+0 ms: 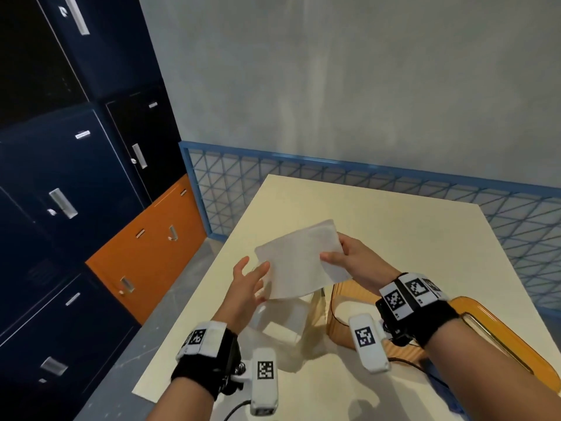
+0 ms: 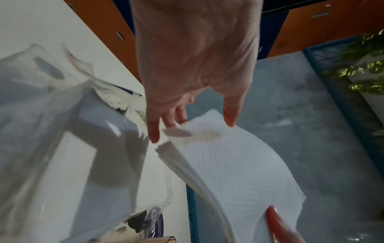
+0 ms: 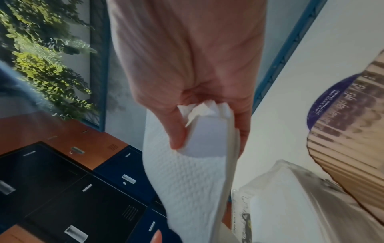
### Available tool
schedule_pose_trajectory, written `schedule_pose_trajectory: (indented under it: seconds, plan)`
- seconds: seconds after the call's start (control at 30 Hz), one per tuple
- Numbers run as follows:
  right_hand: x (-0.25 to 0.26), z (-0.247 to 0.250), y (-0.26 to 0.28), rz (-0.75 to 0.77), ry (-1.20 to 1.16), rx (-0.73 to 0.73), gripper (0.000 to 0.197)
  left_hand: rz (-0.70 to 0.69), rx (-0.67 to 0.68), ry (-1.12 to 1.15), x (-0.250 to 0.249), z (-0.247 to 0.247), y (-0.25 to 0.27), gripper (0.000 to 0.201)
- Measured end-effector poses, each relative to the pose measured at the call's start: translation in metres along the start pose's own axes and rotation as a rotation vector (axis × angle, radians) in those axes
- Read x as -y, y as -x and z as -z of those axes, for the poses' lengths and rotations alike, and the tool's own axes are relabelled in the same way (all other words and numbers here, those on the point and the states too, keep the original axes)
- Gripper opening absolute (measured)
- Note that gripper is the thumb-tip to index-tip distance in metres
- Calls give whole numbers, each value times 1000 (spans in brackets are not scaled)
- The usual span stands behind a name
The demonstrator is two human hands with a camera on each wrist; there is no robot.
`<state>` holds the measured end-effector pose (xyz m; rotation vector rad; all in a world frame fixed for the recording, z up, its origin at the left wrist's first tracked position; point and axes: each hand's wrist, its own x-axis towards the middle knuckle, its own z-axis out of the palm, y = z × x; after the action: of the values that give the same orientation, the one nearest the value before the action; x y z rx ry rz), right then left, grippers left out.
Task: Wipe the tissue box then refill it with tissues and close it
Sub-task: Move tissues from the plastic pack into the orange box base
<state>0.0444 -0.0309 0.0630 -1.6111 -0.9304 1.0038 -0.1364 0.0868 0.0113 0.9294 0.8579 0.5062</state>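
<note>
A stack of white tissues [image 1: 303, 259] [image 2: 228, 164] [image 3: 182, 180] is held in the air above the cream table [image 1: 394, 223]. My right hand [image 1: 334, 256] [image 3: 207, 141] pinches its right end, thumb on top and fingers beneath. My left hand [image 1: 253, 268] [image 2: 191, 128] is open, its straight fingers at the stack's left edge. Below lies a torn clear plastic tissue wrapper [image 1: 279, 326] [image 2: 83, 148] [image 3: 290, 197]. To its right stands the amber ribbed tissue box [image 1: 340, 335] [image 3: 353, 131], open, with its amber slotted lid [image 1: 501, 335] lying beside it.
Dark blue and orange lockers [image 1: 91, 192] line the left side across a grey floor strip. A blue mesh fence [image 1: 394, 177] runs behind the table's far edge. A round purple label [image 3: 324, 102] lies on the table by the box.
</note>
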Motion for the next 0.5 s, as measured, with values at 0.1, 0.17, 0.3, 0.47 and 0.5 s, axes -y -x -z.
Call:
schedule_pose_trajectory:
  seconds: [0.1,0.17,0.3,0.47,0.5]
  plan:
    - [0,-4,-2,29,-20,18,38,25,14,78,-2,6,-10,72]
    - [4,-6,-5,53,11,46,38,17,68,110,-3,11,-13,73]
    - [12,-4,-9,85,49,31,31,-65,162,-26,-5,16,-16,47]
    - [-4,-8,-17,75,6,-78,25,-308,-42,-124,-7,16,-10,27]
    - [-10,-11,-19,65,0,-103,24,-366,-89,-189,-4,16,-10,29]
